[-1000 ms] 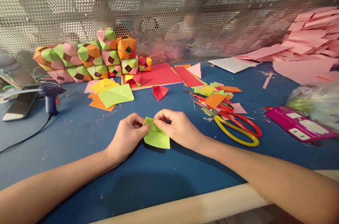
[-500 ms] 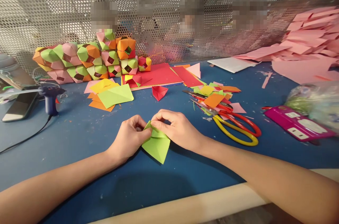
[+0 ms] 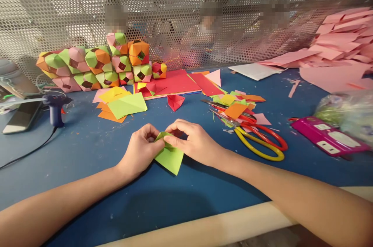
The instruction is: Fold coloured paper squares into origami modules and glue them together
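Between my two hands is a folded piece of light green paper (image 3: pixel 171 159), its lower corner pointing toward me. My left hand (image 3: pixel 141 146) pinches its left upper side, thumb on top. From the other side, my right hand (image 3: pixel 189 142) grips the upper edge between thumb and curled fingers, which cover part of the folds. Beyond my hands lies a small folded red paper piece (image 3: pixel 175 102). Left of it are loose green paper sheets (image 3: pixel 128 105) over yellow and orange ones.
Scissors with yellow handles (image 3: pixel 259 146) and red-handled scissors lie right, by paper scraps (image 3: pixel 236 110). A magenta power strip (image 3: pixel 326 136) sits farther right. Folded paper balls (image 3: pixel 99 60) are stacked against the perforated metal screen (image 3: pixel 180 13). A blue glue gun (image 3: pixel 56 111) stands left, its cord trailing.
The green paper has shifted slightly left and away from me, its lower corner now higher. My left hand has moved a little with it, and my right thumb lies slightly farther left.
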Motion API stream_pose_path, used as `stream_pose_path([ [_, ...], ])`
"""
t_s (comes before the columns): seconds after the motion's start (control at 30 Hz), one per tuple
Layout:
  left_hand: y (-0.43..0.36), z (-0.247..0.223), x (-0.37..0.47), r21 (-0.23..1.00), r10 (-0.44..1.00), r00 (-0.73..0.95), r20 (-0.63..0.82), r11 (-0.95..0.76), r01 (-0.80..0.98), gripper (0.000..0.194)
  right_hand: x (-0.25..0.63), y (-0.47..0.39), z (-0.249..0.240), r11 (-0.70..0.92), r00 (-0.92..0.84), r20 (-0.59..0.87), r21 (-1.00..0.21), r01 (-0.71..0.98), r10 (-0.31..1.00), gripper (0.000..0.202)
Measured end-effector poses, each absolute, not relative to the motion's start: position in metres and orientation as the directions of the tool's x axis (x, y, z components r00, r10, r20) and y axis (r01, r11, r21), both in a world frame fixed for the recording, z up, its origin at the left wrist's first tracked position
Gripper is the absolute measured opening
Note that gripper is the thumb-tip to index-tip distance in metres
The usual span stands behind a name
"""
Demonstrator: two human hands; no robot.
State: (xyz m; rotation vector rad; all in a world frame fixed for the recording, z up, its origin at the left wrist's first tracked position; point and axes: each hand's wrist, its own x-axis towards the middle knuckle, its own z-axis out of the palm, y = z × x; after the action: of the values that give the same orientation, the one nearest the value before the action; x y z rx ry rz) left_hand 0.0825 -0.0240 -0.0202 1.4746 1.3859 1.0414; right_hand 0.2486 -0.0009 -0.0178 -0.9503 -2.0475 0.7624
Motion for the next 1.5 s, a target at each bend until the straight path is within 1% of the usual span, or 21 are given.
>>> stream_pose_path([
  [0.1, -0.022, -0.021, 0.081, 0.966, 1.0, -0.021, 0.023, -0.017, 0.26, 0.015, 0.249, 0.002, -0.02, 0.478, -0.436, 0.281, -0.752, 0.453, 0.855, 0.013],
  [0.17, -0.021, -0.022, 0.08, 0.971, 1.0, -0.025, 0.018, -0.012, 0.237, 0.015, 0.25, 0.003, -0.021, 0.454, -0.422, 0.261, -0.759, 0.466, 0.869, 0.017],
  [0.37, -0.02, -0.025, 0.08, 0.981, 1.0, -0.017, 0.013, -0.01, 0.195, 0.015, 0.251, 0.003, -0.021, 0.447, -0.421, 0.266, -0.788, 0.423, 0.867, 0.017],
  [0.47, -0.02, -0.024, 0.08, 0.989, 1.0, 0.0, -0.003, 0.003, 0.145, 0.015, 0.252, 0.004, -0.021, 0.44, -0.424, 0.258, -0.796, 0.416, 0.868, 0.017],
  [0.6, -0.021, -0.022, 0.08, 0.995, 0.996, 0.074, -0.059, 0.053, 0.082, 0.011, 0.252, 0.004, -0.022, 0.513, -0.464, 0.311, -0.755, 0.409, 0.829, 0.017],
  [0.73, -0.023, -0.021, 0.081, 0.992, 0.997, 0.066, -0.051, 0.043, 0.119, 0.006, 0.253, 0.005, -0.022, 0.575, -0.495, 0.365, -0.722, 0.384, 0.789, 0.018],
  [0.87, -0.024, -0.021, 0.081, 0.989, 1.0, 0.018, 0.008, -0.01, 0.149, 0.006, 0.253, 0.005, -0.02, 0.528, -0.487, 0.308, -0.739, 0.419, 0.817, 0.016],
  [0.97, -0.024, -0.023, 0.081, 0.973, 0.999, 0.02, 0.04, -0.044, 0.229, 0.005, 0.254, 0.007, -0.021, 0.513, -0.484, 0.289, -0.739, 0.436, 0.826, 0.019],
  [1.07, -0.024, -0.025, 0.08, 0.935, 0.996, 0.069, 0.058, -0.079, 0.346, 0.003, 0.256, 0.009, -0.025, 0.593, -0.519, 0.343, -0.662, 0.458, 0.783, 0.017],
  [1.17, -0.025, -0.026, 0.079, 0.903, 0.994, 0.095, 0.061, -0.096, 0.419, 0.002, 0.257, 0.01, -0.027, 0.672, -0.565, 0.389, -0.571, 0.472, 0.727, 0.016],
  [1.23, -0.026, -0.026, 0.079, 0.897, 0.994, 0.081, 0.074, -0.102, 0.43, 0.002, 0.257, 0.01, -0.026, 0.688, -0.576, 0.402, -0.562, 0.459, 0.712, 0.014],
  [1.37, -0.026, -0.025, 0.078, 0.908, 0.99, 0.047, 0.131, -0.139, 0.395, 0.004, 0.257, 0.009, -0.022, 0.669, -0.534, 0.425, -0.6, 0.438, 0.731, 0.016],
  [1.43, -0.025, -0.026, 0.078, 0.909, 0.989, 0.06, 0.139, -0.151, 0.388, 0.004, 0.257, 0.009, -0.022, 0.69, -0.534, 0.451, -0.573, 0.442, 0.715, 0.02],
  [1.5, -0.025, -0.027, 0.078, 0.905, 0.988, 0.084, 0.127, -0.15, 0.398, 0.004, 0.258, 0.009, -0.023, 0.729, -0.561, 0.472, -0.518, 0.447, 0.68, 0.021],
])
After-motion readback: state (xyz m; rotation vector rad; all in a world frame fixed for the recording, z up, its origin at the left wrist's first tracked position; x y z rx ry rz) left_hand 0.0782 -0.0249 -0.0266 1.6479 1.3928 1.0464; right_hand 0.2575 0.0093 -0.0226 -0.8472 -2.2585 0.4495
